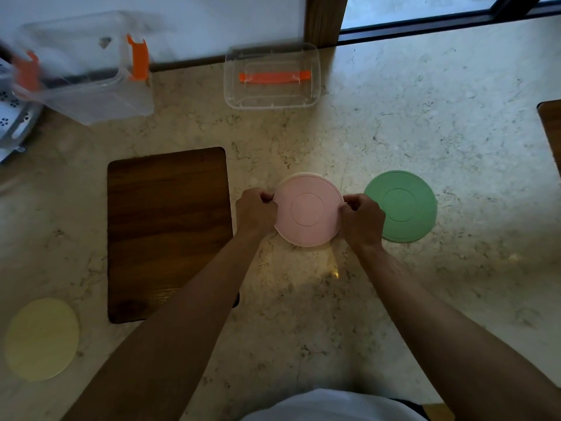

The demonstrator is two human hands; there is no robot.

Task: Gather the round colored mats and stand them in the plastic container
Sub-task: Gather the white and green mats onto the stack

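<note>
Pink mat clamped by left hand and right hand over marble counter beside window.

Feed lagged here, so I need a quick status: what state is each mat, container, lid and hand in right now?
Pink mat: gripped at both edges, atop a cream mat.
Cream mat: under the pink one, only its rim showing.
Green mat: flat on the counter, loose.
Yellow mat: flat on the counter, loose.
Plastic container: open, blurred.
Lid: off, lying apart.
Left hand: closed on the pink mat.
Right hand: closed on the pink mat.
</note>
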